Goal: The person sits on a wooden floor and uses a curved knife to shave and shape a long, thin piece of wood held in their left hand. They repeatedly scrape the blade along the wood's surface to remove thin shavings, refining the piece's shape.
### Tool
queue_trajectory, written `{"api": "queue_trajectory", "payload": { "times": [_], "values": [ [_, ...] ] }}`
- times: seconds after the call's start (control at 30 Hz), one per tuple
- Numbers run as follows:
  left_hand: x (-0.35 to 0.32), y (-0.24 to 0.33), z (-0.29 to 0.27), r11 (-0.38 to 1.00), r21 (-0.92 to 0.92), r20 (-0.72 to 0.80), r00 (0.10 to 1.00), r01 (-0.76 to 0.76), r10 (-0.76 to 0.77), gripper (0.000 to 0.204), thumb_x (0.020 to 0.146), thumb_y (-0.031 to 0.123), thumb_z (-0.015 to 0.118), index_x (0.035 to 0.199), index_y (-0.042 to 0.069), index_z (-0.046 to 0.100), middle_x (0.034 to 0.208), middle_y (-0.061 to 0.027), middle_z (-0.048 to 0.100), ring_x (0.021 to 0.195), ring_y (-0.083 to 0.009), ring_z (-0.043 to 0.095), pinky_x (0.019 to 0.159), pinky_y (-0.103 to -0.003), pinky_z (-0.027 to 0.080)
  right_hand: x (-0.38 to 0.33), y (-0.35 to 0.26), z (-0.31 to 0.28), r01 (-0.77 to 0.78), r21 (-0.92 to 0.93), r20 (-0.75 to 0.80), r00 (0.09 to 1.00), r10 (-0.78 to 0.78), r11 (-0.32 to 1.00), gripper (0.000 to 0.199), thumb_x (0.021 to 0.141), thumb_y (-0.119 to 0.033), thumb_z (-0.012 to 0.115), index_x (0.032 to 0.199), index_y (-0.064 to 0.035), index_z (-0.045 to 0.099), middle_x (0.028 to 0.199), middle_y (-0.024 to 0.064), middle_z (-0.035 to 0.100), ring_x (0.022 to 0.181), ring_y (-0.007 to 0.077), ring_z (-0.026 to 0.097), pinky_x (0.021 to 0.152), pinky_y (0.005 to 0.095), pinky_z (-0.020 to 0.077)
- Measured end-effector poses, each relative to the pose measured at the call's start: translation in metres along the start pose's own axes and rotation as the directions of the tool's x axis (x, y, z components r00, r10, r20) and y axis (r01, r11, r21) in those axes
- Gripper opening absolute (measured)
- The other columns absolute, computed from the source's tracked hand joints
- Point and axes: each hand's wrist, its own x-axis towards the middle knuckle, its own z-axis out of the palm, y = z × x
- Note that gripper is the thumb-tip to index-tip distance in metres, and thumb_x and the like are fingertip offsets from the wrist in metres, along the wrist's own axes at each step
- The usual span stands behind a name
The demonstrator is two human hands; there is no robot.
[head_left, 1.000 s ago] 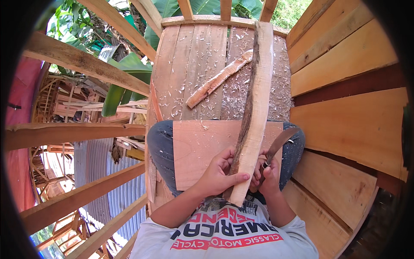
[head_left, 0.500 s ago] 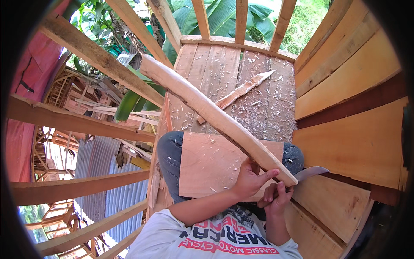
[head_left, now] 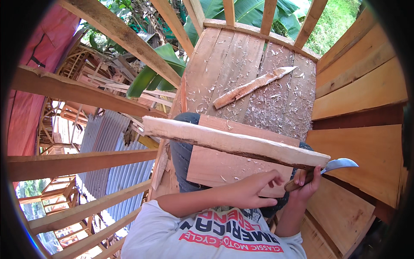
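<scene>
Two hands meet low in the view, just above the person's printed shirt [head_left: 224,233]. The right hand [head_left: 307,186] is clenched around the wooden handle of a curved knife [head_left: 332,167], whose pale blade sticks out to the right, past the end of a long slab of wood [head_left: 233,143]. That slab lies nearly level across the person's lap, its pale cut face up and a dark strip of bark along its lower edge; its left end juts out past the knees, over the drop beside the platform, and its right end sits right above the right hand. Whether the right hand's fingers also pinch the slab's end is hard to tell, since the slab hides them there. The left hand [head_left: 254,192] is half open, fingers curled loosely, holding nothing; it hovers just beneath the slab, over a flat reddish board [head_left: 224,166] that rests on the person's knees.

Beyond the knees lies a plank floor [head_left: 224,69] strewn with wood shavings, and on it, well apart from the hands, a shorter offcut [head_left: 252,87] lies at a slant. Pale wooden walls [head_left: 358,90] rise on the right. Rough beams [head_left: 82,93] cross on the left, with banana leaves [head_left: 151,73] and a corrugated metal roof [head_left: 108,159] below them.
</scene>
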Motion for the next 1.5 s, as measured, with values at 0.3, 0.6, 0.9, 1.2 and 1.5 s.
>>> {"api": "queue_trajectory", "payload": {
  "times": [0.3,0.6,0.9,1.2,1.5],
  "values": [
    [-0.084,0.062,-0.098,0.571,0.783,-0.343,0.937,0.247,0.065,0.073,0.065,0.034,0.08,0.123,0.004,0.048,0.108,-0.0156,0.058,0.105,-0.0303,0.055,0.092,-0.039,0.041,0.034,-0.024,0.013,0.031,-0.073,-0.146,0.988,-0.041,0.997,0.022,0.093,-0.026,0.053,0.091,-0.0041,0.056,0.062,0.0014,0.053,0.037,0.0044,0.034,0.033,0.0193,0.0296],
    [-0.088,-0.007,-0.089,0.93,0.125,0.208,0.908,0.345,-0.365,0.06,0.075,0.037,0.073,0.117,-0.002,0.053,0.108,-0.0177,0.06,0.098,-0.025,0.06,0.087,-0.033,0.047,0.06,-0.037,0.034,-0.051,0.013,-0.03,0.998,0.051,0.999,0.022,0.093,-0.026,0.054,0.094,-0.0043,0.053,0.053,-0.0032,0.044,0.034,0.0011,0.033,0.031,0.0153,0.0319],
    [-0.078,-0.041,-0.059,0.683,-0.399,0.462,0.778,0.611,-0.426,0.027,0.085,0.016,0.062,0.103,0.0,0.049,0.078,-0.0023,0.053,0.067,-0.0095,0.054,0.059,-0.024,0.045,0.089,-0.039,0.041,-0.091,-0.067,-0.006,0.996,0.091,0.994,0.025,0.089,-0.029,0.06,0.091,-0.0048,0.056,0.061,-0.0019,0.051,0.037,0.0026,0.036,0.034,0.018,0.0299],
    [-0.059,-0.013,-0.049,0.57,-0.723,0.198,0.908,0.39,-0.37,0.021,0.084,0.013,0.06,0.095,0.006,0.043,0.07,0.0001,0.042,0.054,-0.007,0.04,0.049,-0.021,0.034,0.021,-0.007,0.031,0.032,-0.654,0.21,0.968,0.141,0.756,0.034,0.092,-0.025,0.055,0.069,-0.0013,0.062,0.05,-0.0003,0.051,0.041,0.0061,0.042,0.037,0.0214,0.0296],
    [-0.045,-0.018,-0.036,0.628,-0.717,0.031,0.913,0.304,-0.407,0.018,0.087,0.007,0.055,0.102,0.003,0.047,0.078,-0.0003,0.046,0.06,-0.0072,0.043,0.052,-0.022,0.037,-0.025,0.026,0.048,0.552,-0.818,0.573,0.804,0.159,0.16,0.015,0.069,-0.015,0.062,0.06,-0.0047,0.059,0.054,0.0174,0.053,0.05,0.0342,0.056,0.048,0.0402,0.0438]
  ]
}}
